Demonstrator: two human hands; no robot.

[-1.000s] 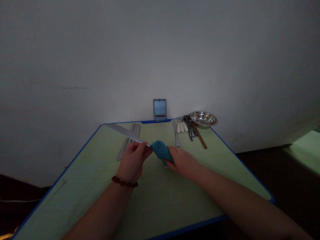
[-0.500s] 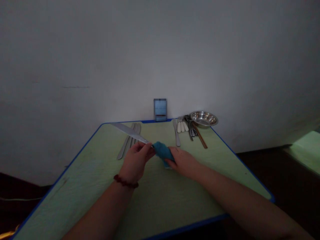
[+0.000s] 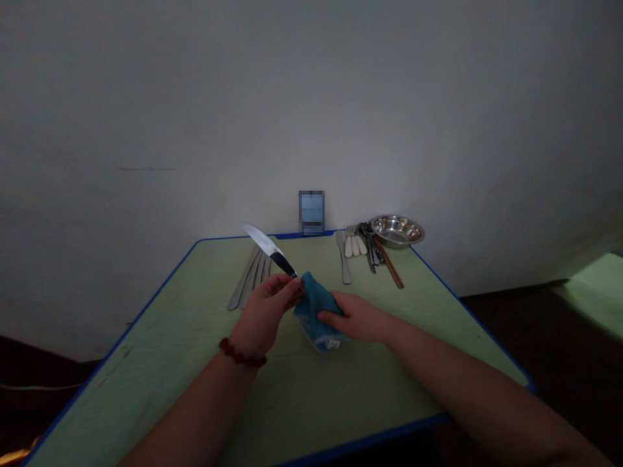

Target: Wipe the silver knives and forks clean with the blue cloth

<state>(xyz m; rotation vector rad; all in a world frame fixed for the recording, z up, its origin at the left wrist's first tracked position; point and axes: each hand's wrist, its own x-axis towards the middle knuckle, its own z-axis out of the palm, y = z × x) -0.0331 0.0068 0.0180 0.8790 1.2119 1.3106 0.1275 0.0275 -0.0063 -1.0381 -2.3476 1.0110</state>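
Observation:
My left hand, with a dark red bead bracelet at the wrist, pinches a table knife. Its broad blade points up and to the far left, bright at the tip and dark nearer my fingers. The lower end of the knife is hidden by my fingers and the cloth. My right hand is closed on a blue cloth, which hangs loosely with a small white label at its lower edge. Behind the knife, several metal knives lie side by side on the light green table.
At the back right lie one more knife, white-handled forks, a bunch of dark-metal cutlery and brown chopsticks. A steel bowl stands at the corner. A blurred upright screen leans near the wall.
The knife has turned, its tip now higher and farther right, its blade face showing differently. The cloth has opened out and hangs lower. Both hands stay nearly in place.

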